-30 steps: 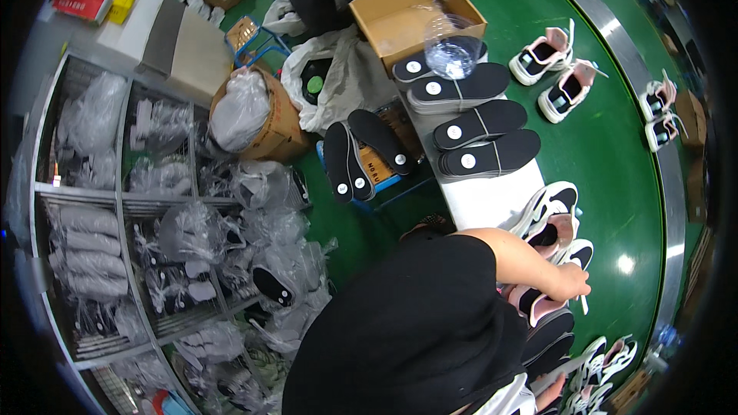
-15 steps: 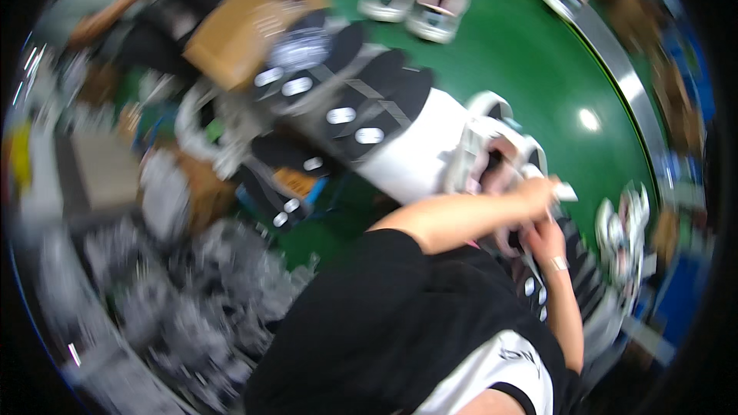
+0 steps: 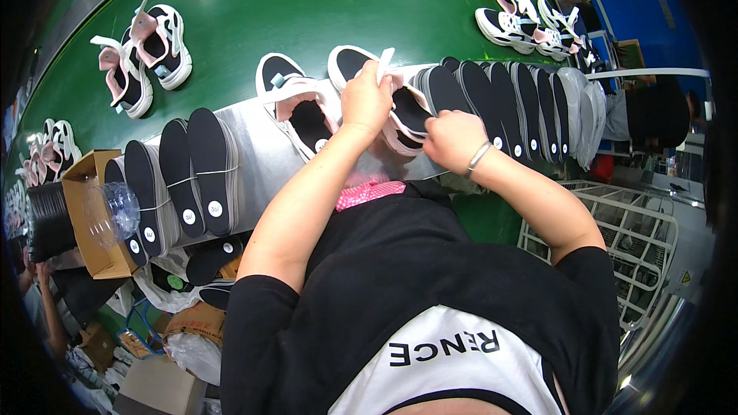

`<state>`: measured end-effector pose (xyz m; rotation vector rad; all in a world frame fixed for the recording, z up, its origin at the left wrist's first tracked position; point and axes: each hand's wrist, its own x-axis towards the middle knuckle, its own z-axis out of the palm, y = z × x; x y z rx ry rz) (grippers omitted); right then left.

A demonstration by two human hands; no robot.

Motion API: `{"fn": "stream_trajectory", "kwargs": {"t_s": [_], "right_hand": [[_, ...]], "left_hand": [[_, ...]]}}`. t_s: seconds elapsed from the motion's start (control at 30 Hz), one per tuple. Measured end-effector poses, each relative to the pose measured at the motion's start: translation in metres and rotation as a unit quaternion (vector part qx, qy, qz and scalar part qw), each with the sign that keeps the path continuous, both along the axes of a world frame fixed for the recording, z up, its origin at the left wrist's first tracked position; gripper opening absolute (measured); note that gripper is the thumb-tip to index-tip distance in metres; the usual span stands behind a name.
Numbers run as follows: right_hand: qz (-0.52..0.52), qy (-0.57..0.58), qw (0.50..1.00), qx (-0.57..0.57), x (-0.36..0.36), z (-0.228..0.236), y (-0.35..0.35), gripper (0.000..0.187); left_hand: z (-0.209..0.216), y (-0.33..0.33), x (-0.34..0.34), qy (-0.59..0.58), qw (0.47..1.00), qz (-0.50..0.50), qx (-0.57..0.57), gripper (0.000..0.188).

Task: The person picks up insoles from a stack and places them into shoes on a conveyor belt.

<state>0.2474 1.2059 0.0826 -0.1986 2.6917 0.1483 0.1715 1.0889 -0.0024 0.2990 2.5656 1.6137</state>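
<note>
A black, white and pink sneaker point(image 3: 413, 110) sits in front of me on a metal ledge, its opening toward me. My left hand point(image 3: 367, 100) is closed on its tongue, and the white end sticks up past the fingers. At the sneaker's right side, by the collar, my right hand point(image 3: 457, 141) has curled fingers against the edge; the fingertips are partly hidden. The matching sneaker point(image 3: 307, 119) stands just to the left, untouched, with a dark insole area showing inside.
Stacks of black insoles line the ledge on the left point(image 3: 211, 173) and right point(image 3: 503, 104). Beyond is a green conveyor belt point(image 3: 284, 8) carrying more sneakers point(image 3: 157, 46). An open cardboard box point(image 3: 84, 207) stands far left, a white wire rack point(image 3: 615, 234) at right. Another person's arm point(image 3: 50, 307) shows far left.
The view has swung and sharpened from a blur. My hands, close together before, are now apart at the sneaker, left at the tongue and right at the collar.
</note>
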Motion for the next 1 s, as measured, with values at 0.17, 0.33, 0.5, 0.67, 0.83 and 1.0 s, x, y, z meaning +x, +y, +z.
{"fn": "stream_trajectory", "kwargs": {"t_s": [0.17, 0.33, 0.5, 0.67, 0.83, 1.0], "right_hand": [[0.007, 0.007, 1.000, -0.021, -0.021, -0.059, -0.008, 0.016], [-0.036, -0.056, 0.996, -0.052, -0.036, -0.070, -0.006, 0.019], [-0.001, -0.187, 0.982, 0.012, -0.054, -0.073, -0.005, 0.018], [-0.116, -0.309, 0.943, 0.047, -0.065, -0.095, -0.005, 0.023], [0.054, -0.222, 0.970, 0.082, -0.066, -0.052, -0.019, 0.024], [0.098, -0.253, 0.960, 0.061, -0.060, -0.031, -0.015, 0.023]], "left_hand": [[-0.011, -0.004, -0.002, -0.041, 0.997, -0.014, 0.057, 0.022], [-0.021, -0.007, -0.001, -0.083, 0.990, 0.008, 0.114, 0.022], [-0.020, -0.007, -0.006, -0.088, 0.990, -0.007, 0.113, 0.023], [-0.017, -0.003, -0.006, -0.063, 0.992, -0.018, 0.106, 0.021], [-0.017, -0.007, -0.008, -0.029, 0.996, -0.020, 0.085, 0.021], [-0.016, -0.002, -0.006, -0.038, 0.997, -0.025, 0.063, 0.022]]}}
